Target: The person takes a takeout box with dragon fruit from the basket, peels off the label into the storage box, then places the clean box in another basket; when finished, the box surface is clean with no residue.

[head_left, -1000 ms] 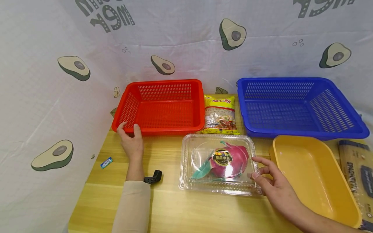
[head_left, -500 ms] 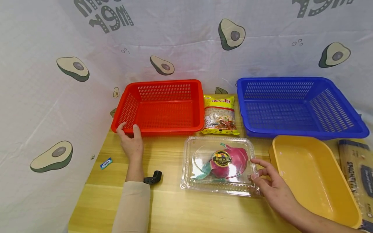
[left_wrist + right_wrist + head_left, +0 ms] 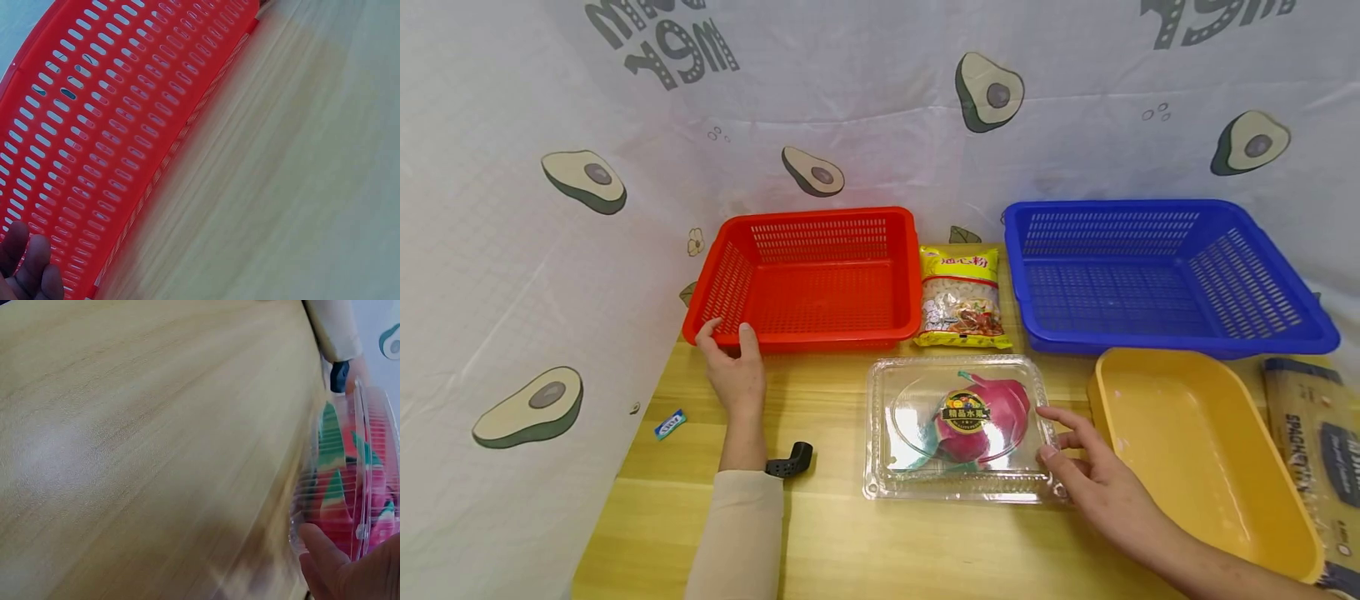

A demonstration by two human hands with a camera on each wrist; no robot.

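Note:
In the head view, a red slotted plastic basket (image 3: 820, 287) stands at the back left. My left hand (image 3: 737, 379) holds its front-left corner, with fingers (image 3: 32, 265) against the outer wall in the left wrist view. A clear clamshell container (image 3: 887, 400), label on its lid, lies on the table in front. Inside is a pink thing with green tips that looks like a dragon fruit (image 3: 1006, 415). My right hand (image 3: 1101, 475) holds the container's right edge between thumb and fingers, while its wrist view shows a digit touching the lower side (image 3: 299, 519).
A yellow pasta bag (image 3: 961, 292) lies between the red basket and a blue basket (image 3: 1150, 343). At the right are a yellow tub (image 3: 1195, 467) and a spaghetti pack (image 3: 1307, 433). A small blue-green packet (image 3: 670, 424) lies far left. A patterned cloth hangs behind.
The clear container has come down slightly onto the table, with my right hand still at its edge. My left hand has stayed at the red basket's corner. The head view has shifted slightly.

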